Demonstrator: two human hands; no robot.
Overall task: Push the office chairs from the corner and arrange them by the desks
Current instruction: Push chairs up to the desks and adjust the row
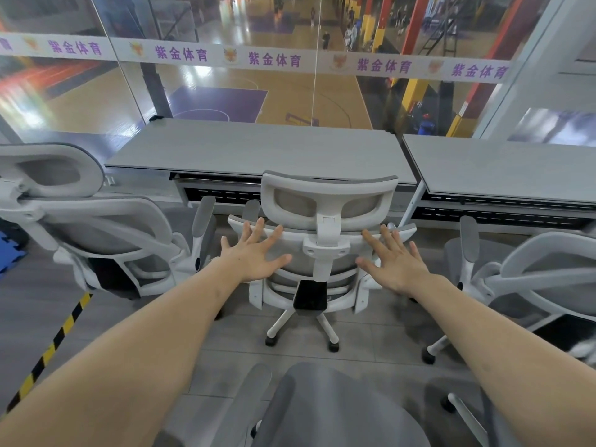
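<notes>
A white-framed office chair with grey mesh [325, 201] stands with its back toward me, facing the grey desk [258, 146]. My left hand [254, 256] is spread flat with straight fingers on the left side of the chair's backrest. My right hand [395, 261] is spread the same way over the right side of the backrest, its fingertips at the top edge. A second chair of the same kind [96, 221] stands at the left by the same desk. A third chair [532, 272] stands at the right, in front of another grey desk [503, 169].
A grey seat of a further chair [335, 411] sits right below me at the bottom of the view. A glass wall [225, 91] rises behind the desks. Yellow-black tape [54, 343] runs across the grey tiled floor at the left, near a blue mat [8, 250].
</notes>
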